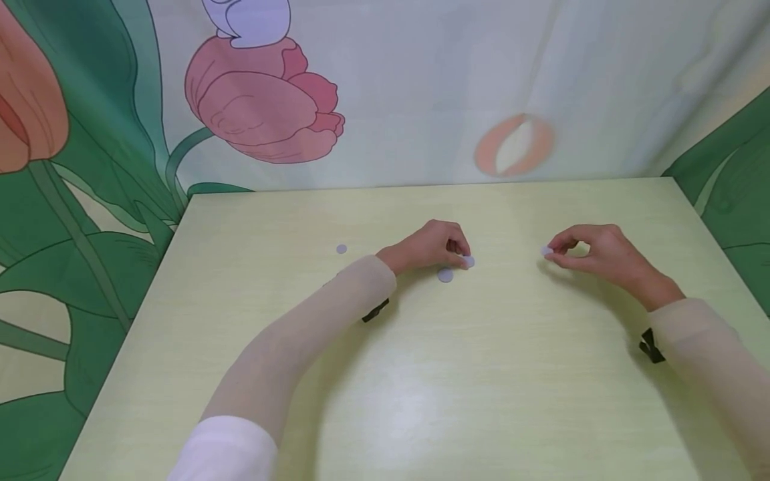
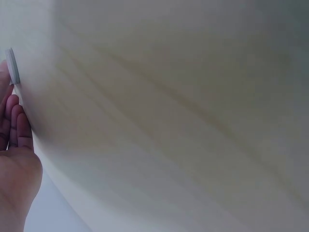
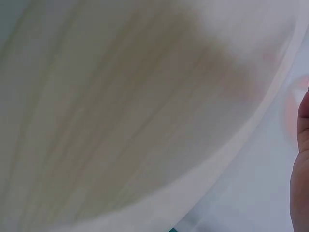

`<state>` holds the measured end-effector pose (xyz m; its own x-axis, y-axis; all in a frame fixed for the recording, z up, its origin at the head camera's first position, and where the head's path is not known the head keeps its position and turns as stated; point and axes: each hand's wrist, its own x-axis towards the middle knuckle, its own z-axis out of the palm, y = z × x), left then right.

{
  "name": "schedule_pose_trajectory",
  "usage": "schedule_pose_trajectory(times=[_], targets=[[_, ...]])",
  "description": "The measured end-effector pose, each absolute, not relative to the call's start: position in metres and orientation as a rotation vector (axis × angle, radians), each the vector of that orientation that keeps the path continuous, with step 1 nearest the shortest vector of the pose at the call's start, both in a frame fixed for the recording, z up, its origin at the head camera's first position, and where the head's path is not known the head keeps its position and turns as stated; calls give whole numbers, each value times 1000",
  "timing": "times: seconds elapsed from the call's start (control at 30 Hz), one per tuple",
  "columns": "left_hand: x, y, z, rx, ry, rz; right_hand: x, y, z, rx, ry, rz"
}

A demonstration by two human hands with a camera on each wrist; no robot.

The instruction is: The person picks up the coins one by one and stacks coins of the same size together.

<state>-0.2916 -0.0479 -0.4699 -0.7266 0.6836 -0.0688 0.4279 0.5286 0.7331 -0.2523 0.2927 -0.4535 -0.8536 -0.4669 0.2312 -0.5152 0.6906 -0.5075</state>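
Observation:
My left hand (image 1: 434, 244) pinches a small pale round disc (image 1: 470, 261) between thumb and fingers, low over the table. In the left wrist view that disc (image 2: 12, 65) appears edge-on at the fingertips. Just below this hand a second pale disc (image 1: 445, 275) lies flat on the table. Over to the right, my right hand (image 1: 603, 254) holds another pale disc (image 1: 547, 251) between thumb and forefinger, a little above the tabletop. The right wrist view catches only the side of the right hand (image 3: 301, 169); its disc is out of sight there.
One more pale disc (image 1: 341, 249) lies on the light yellow table (image 1: 457, 374), left of the left hand. Part of something is hidden behind the left sleeve (image 1: 337, 300). A printed curtain (image 1: 409, 100) hangs along the table's back edge.

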Motion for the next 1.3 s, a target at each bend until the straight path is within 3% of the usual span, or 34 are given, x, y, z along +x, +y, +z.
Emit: schedule_pose_trajectory(times=[0.73, 1.1, 1.3], targets=[[-291, -48, -471, 900, 2407, 1052, -259, 260, -461, 956, -2882, 936], [-293, -48, -474, 938, 2425, 1038, -265, 225, -470, 1314, -2748, 845], [-293, -48, -474, 939, 2432, 1027, -267, 217, -474, 1373, -2700, 804]])
